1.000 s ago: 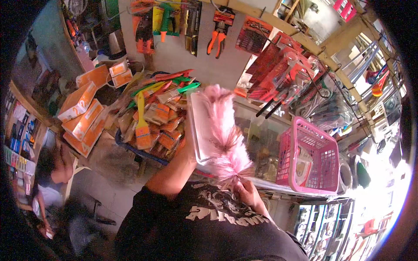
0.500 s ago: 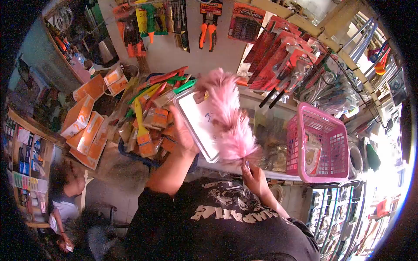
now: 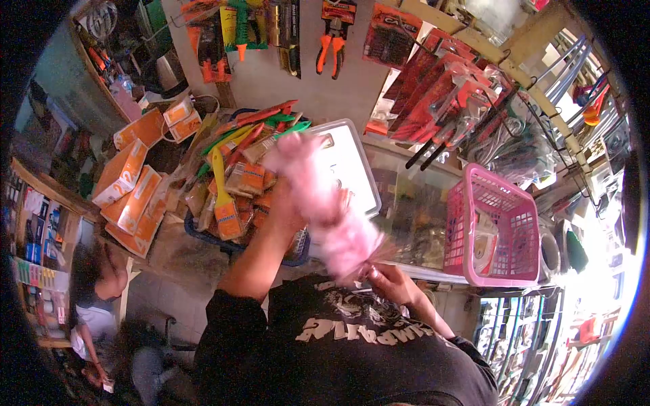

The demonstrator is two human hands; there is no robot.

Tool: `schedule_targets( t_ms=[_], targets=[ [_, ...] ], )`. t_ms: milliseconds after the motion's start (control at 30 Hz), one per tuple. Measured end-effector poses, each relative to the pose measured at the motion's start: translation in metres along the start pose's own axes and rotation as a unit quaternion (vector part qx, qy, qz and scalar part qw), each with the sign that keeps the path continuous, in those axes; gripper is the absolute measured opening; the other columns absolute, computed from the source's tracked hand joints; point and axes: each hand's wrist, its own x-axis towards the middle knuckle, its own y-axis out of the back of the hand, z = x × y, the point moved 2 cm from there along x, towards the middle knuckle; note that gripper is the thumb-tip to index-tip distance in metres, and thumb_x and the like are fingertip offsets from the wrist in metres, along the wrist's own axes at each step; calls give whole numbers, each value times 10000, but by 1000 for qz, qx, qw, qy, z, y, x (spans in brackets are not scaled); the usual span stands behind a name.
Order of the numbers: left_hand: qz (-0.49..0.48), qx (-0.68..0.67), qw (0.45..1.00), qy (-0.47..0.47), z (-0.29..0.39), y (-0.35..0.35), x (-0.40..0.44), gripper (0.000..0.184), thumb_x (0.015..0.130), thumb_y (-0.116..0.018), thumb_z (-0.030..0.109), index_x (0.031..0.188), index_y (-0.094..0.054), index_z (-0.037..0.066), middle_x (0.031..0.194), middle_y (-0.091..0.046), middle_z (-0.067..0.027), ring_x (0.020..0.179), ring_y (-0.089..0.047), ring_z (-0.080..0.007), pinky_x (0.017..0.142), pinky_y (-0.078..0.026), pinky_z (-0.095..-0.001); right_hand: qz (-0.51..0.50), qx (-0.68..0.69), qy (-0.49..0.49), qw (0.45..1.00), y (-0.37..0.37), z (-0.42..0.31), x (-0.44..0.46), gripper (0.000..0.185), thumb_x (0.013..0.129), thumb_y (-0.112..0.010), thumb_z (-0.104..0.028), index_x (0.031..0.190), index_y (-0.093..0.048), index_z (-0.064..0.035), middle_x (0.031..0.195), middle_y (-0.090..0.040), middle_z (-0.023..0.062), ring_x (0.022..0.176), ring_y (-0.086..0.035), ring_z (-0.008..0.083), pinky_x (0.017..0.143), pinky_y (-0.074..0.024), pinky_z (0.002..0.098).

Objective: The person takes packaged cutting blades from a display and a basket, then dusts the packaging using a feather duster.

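Observation:
A pink feather duster (image 3: 325,210), blurred by motion, slants across the middle, its fluffy end at the upper left. My right hand (image 3: 393,284) is closed round its lower end. Behind the duster is a white container or lid (image 3: 355,166) with a clear rim, which sticks out to the right. My left hand (image 3: 288,206) is at the left of the duster, its fingers largely hidden behind the feathers, so its grip does not show. Just left of it lie packaged paint brushes (image 3: 247,179) in a blue basket (image 3: 203,233).
Orange boxes (image 3: 132,196) are stacked at the left. A pink basket (image 3: 528,237) stands on the glass counter (image 3: 413,223) at the right. Packaged tools (image 3: 332,47) hang above. Another person (image 3: 101,298) is at the lower left.
The duster's fluffy end has swung left, now over my left hand. The white container has shifted right and tilted the other way, showing beyond the duster's right side. My right hand still grips the duster.

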Motion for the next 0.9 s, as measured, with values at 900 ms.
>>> schedule_targets(
  t_ms=[900],
  targets=[
    [122, -672, 730, -41, -28, -2, -49, 629, 828, -397, 503, 1256, -306, 51, 1173, -436, -94, 1013, -468, -223, 861, -389, -373, 61, -107, -161, 979, -5, -1, 9, 380, 874, -408, -337, 900, -528, 22, 764, -559, 172, 752, -502, 186, 724, -408, 338]
  ],
)
